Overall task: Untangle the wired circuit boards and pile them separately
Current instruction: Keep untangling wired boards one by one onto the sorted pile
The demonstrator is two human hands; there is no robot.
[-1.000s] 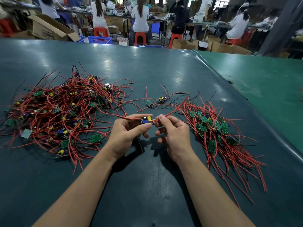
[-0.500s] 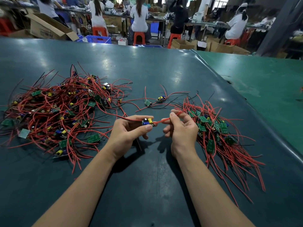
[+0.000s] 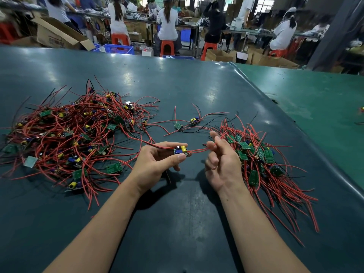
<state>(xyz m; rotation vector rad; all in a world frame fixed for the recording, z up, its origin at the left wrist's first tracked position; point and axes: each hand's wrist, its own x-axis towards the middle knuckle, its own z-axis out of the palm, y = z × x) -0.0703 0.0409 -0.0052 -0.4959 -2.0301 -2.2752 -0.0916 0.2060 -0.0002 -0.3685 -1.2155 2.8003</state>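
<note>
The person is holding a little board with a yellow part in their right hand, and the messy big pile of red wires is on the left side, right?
Not quite. The head view shows the little board with the yellow part pinched in the left hand, not the right. The right hand only has the board's red wire running through its fingers. The messy big pile is on the left.
</note>
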